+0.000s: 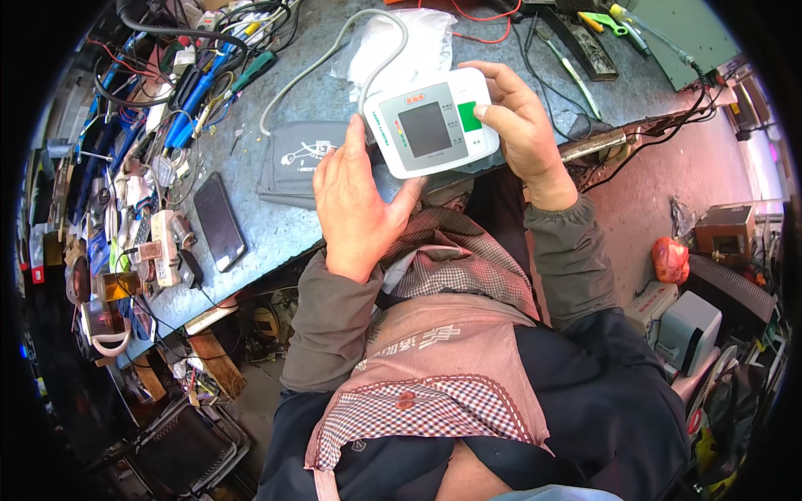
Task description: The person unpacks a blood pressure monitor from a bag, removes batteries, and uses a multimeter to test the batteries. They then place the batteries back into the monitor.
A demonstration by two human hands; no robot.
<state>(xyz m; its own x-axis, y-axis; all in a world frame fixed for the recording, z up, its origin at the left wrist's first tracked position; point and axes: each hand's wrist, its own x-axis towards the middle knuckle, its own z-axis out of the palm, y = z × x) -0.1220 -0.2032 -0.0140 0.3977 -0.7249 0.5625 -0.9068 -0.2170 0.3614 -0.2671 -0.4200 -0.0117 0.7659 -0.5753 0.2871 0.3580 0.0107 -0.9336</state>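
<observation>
A white blood pressure monitor (420,123) with a dark grey screen and a green button is held above the bench's front edge. My left hand (357,209) grips its lower left side, fingers curved up along it. My right hand (522,138) holds the right side, with the thumb on the green button. A grey hose (305,73) runs from near the monitor's left side to a folded grey cuff (282,167) on the bench. Behind the monitor lies crumpled white plastic (384,46). A black phone (220,221) lies face up to the left.
The blue-grey bench (230,282) has tools, cables (217,33) and a power strip (164,250) piled on its left; a toothbrush (568,71) and hand tools lie back right. Boxes (723,230), an orange bag (670,260) and appliances (685,334) stand on the floor at my right.
</observation>
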